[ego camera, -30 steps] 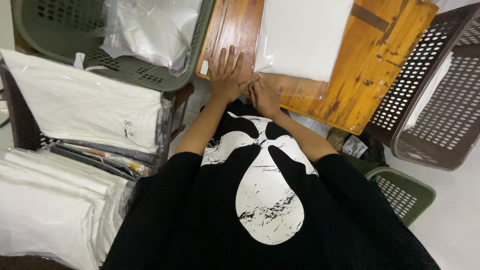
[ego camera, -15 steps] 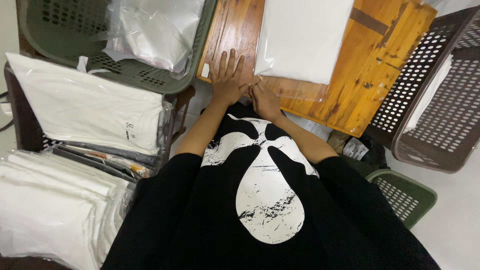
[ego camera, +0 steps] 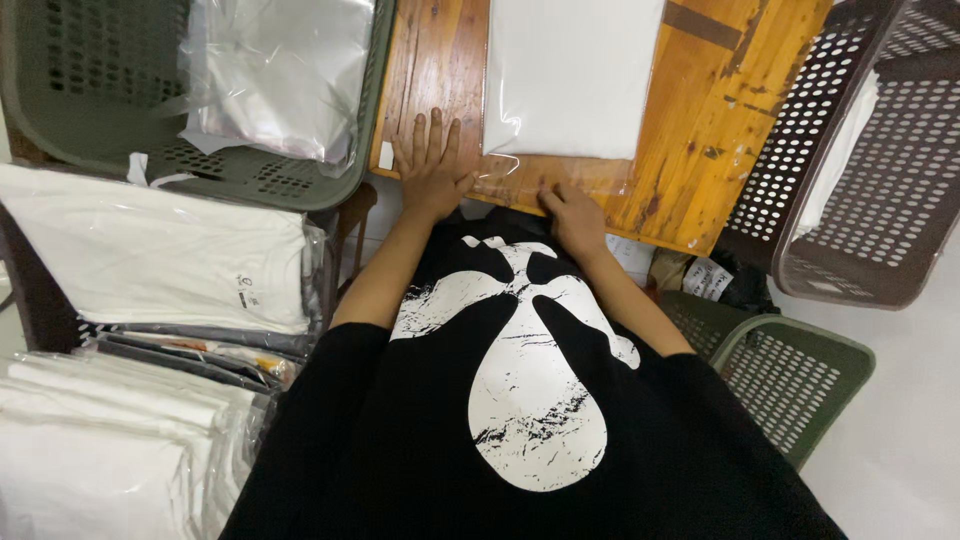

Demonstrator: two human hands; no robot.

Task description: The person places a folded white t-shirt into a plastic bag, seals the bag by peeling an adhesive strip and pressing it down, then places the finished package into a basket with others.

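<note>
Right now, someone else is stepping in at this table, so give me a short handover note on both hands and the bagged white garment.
Left hand: flat on the wooden table, fingers spread, beside the bag's corner.
Right hand: pressing the near open flap of the clear plastic bag.
Folded white garment: already inside the bag, lying flat on the table.
Done: garment bagged.
Left: the flap does not look sealed yet. Packed pieces lie in the green basket and stacked at left.

Orange-brown wooden table (ego camera: 700,130) is showing up under a white bagged garment (ego camera: 570,75); beside the table, grey-green basket (ego camera: 90,90) and brown perforated basket (ego camera: 880,170) are sitting.
</note>
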